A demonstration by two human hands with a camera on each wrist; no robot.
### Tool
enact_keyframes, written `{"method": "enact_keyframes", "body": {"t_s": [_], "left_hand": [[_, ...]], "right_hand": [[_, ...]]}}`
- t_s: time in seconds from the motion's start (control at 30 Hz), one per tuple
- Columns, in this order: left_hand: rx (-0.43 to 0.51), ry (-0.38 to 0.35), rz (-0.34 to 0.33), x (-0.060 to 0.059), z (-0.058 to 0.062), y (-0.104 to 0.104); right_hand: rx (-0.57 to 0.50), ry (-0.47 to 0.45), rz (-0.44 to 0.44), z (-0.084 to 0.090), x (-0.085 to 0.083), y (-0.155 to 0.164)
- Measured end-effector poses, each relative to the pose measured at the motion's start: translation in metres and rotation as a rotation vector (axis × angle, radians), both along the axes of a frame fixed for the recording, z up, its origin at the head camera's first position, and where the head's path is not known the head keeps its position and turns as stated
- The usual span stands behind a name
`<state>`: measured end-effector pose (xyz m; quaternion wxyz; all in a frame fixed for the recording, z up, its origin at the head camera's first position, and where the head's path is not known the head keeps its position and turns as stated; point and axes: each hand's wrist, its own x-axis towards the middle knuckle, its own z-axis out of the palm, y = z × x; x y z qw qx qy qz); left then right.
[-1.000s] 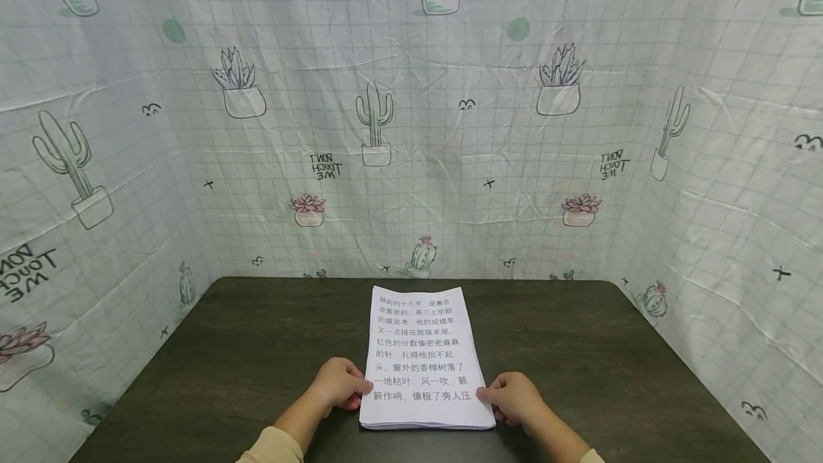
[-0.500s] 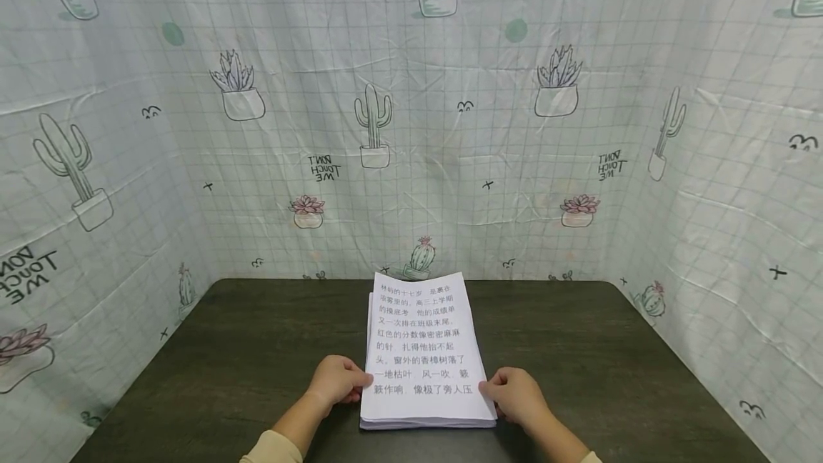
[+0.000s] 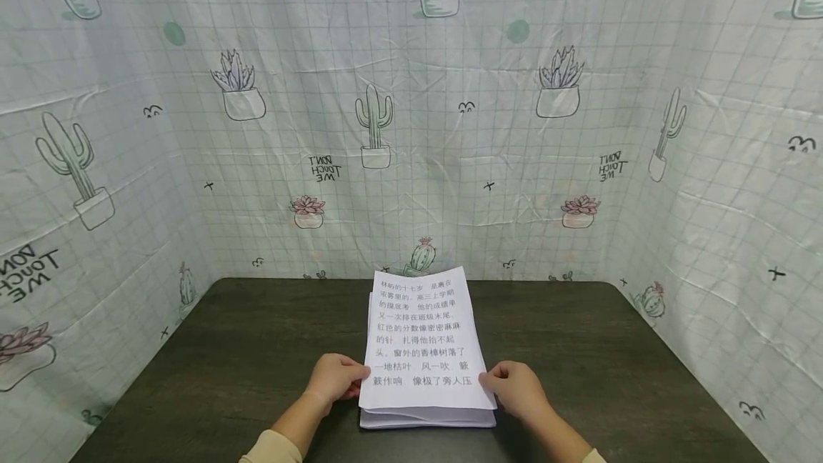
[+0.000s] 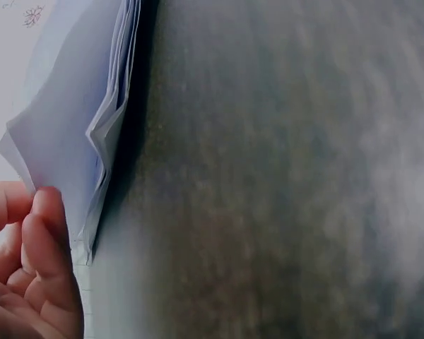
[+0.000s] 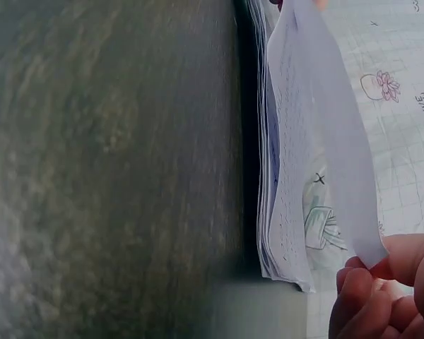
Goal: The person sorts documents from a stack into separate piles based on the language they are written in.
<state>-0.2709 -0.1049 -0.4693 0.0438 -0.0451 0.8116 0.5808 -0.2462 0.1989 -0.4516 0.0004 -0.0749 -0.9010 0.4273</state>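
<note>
A white sheet of paper [image 3: 418,338] printed with large Chinese characters is raised above a stack of paper [image 3: 427,419] at the table's front middle. My left hand [image 3: 336,381] pinches the sheet's left edge between thumb and fingers. On the opposite edge, the right hand [image 3: 516,388] has the same kind of pinch. In the left wrist view, the sheet [image 4: 56,106] bends up from the fingertips, beside the stack's creased edges [image 4: 116,92]. The right wrist view shows a gap between the lifted sheet [image 5: 346,155] and the stack [image 5: 275,212] beneath.
The dark wooden table [image 3: 257,341] spreads out on both sides of the stack. A pale curtain [image 3: 418,127] with cactus prints hangs behind the table's back edge and along both sides.
The top sheet has risen off the stack and shifted slightly away, exposing more of the stack's near edge. Both hands have moved up a little with it, keeping their pinch.
</note>
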Motion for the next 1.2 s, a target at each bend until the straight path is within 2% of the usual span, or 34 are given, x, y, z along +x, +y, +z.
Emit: {"method": "enact_keyframes", "body": {"t_s": [0.13, 0.23, 0.4, 0.47, 0.6, 0.73, 0.93, 1.2], "left_hand": [[-0.019, 0.044, 0.027, 0.0, 0.003, 0.0], [0.012, 0.067, 0.037, -0.001, 0.004, -0.001], [0.155, 0.041, 0.021, -0.005, 0.002, -0.008], [0.214, 0.023, 0.008, -0.006, 0.002, -0.012], [0.317, -0.007, -0.024, -0.009, 0.004, -0.025], [0.399, -0.02, -0.053, -0.011, 0.007, -0.042], [0.429, -0.021, -0.06, -0.009, 0.012, -0.071], [0.408, -0.015, -0.014, -0.005, 0.014, -0.105]], "right_hand": [[-0.018, -0.004, -0.018, 0.001, -0.001, -0.002], [-0.052, 0.003, -0.027, 0.004, -0.003, -0.005], [-0.154, 0.06, -0.019, 0.008, -0.007, -0.015], [-0.245, 0.061, -0.005, 0.009, -0.01, -0.019], [-0.427, 0.013, 0.046, 0.01, -0.018, -0.027], [-0.498, -0.032, 0.107, 0.013, -0.025, -0.036], [-0.551, -0.074, 0.197, 0.017, -0.031, -0.057], [-0.559, -0.118, 0.263, 0.017, -0.04, -0.089]]}}
